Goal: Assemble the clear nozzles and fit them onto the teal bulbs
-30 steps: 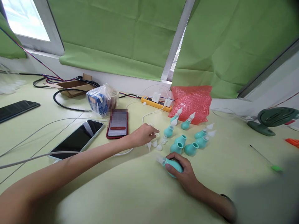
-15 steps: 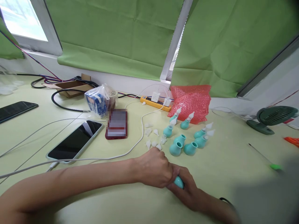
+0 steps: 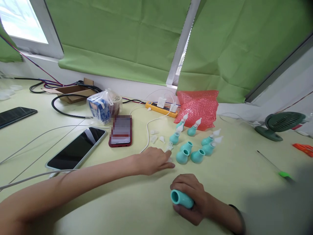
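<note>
Beyond the held bulb (image 3: 186,200), blue packaging (image 3: 101,110) looks illegible.

On the table (image 3: 132,209), just right of the left fingers (image 3: 169,165) sit bulbs (image 3: 182,157); just beyond those fingers, tips (image 3: 162,139); well left, phones (image 3: 78,148); farther beyond, a strip (image 3: 153,106) and red pack (image 3: 199,109); far right, a fan (image 3: 283,123).
</note>
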`<state>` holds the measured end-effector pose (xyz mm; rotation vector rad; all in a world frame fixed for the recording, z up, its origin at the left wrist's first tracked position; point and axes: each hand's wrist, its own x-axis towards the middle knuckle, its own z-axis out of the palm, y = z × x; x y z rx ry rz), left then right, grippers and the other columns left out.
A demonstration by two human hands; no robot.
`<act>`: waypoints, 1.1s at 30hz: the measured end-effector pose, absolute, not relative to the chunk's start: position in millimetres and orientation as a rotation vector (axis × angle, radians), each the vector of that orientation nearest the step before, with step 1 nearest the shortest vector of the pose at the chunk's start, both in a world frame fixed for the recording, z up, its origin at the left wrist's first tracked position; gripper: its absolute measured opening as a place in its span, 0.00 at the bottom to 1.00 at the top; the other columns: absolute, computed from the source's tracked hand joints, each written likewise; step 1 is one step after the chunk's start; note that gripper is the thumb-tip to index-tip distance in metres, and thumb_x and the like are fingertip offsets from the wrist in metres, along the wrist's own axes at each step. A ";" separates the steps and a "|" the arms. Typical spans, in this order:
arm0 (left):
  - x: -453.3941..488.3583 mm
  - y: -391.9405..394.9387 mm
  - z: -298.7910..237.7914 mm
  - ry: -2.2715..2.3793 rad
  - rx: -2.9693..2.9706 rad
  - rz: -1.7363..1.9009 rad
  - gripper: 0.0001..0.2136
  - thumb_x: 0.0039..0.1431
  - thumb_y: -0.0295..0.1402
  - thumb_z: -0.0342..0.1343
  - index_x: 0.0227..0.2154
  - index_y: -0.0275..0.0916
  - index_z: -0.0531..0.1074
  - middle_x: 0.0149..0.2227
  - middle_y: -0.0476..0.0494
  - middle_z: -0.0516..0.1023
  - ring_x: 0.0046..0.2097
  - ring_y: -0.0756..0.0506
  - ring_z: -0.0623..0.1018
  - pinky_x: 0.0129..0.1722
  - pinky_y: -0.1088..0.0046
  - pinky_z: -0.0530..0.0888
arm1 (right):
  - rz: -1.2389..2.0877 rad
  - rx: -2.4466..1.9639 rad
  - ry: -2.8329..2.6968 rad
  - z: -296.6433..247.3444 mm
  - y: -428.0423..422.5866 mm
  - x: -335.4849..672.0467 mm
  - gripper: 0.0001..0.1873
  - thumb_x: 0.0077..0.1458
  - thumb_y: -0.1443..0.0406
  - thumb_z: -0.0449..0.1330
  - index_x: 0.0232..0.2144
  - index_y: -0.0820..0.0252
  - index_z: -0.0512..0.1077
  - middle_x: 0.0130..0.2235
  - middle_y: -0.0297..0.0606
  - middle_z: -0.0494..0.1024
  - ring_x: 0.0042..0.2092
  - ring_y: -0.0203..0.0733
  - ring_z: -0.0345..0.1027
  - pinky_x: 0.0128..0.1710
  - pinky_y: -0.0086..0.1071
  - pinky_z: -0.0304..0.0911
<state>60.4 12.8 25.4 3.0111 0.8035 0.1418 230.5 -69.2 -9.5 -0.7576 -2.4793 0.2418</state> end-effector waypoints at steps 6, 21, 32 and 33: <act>58.3 28.8 28.2 1.175 2.992 0.193 0.15 0.56 0.38 0.44 0.44 0.35 0.56 0.33 0.41 0.73 0.29 0.42 0.75 0.21 0.72 0.67 | 0.297 -0.681 -2.273 -17.1 -62.0 230.9 0.13 0.44 0.66 0.51 0.36 0.61 0.60 0.26 0.38 0.66 0.28 0.40 0.61 0.25 0.33 0.56; 61.9 21.8 22.1 1.063 3.157 0.201 0.10 0.56 0.34 0.41 0.31 0.35 0.64 0.28 0.42 0.72 0.27 0.42 0.74 0.19 0.71 0.67 | -0.066 -0.968 -1.595 7.1 -19.2 261.3 0.13 0.48 0.66 0.54 0.40 0.58 0.62 0.40 0.43 0.68 0.42 0.47 0.62 0.41 0.45 0.58; 62.9 16.1 20.8 1.007 3.226 0.296 0.10 0.56 0.33 0.41 0.29 0.34 0.64 0.24 0.43 0.71 0.24 0.42 0.74 0.17 0.71 0.66 | -0.126 -1.497 -1.686 -0.5 27.2 307.1 0.14 0.45 0.62 0.57 0.37 0.60 0.66 0.33 0.38 0.73 0.32 0.40 0.69 0.31 0.34 0.69; 62.9 15.9 21.0 1.001 3.230 0.294 0.10 0.56 0.33 0.41 0.28 0.34 0.65 0.24 0.42 0.71 0.24 0.42 0.74 0.17 0.71 0.66 | -0.068 -1.546 -1.707 -0.1 27.9 308.6 0.13 0.44 0.62 0.57 0.35 0.60 0.67 0.31 0.37 0.74 0.30 0.39 0.70 0.30 0.34 0.69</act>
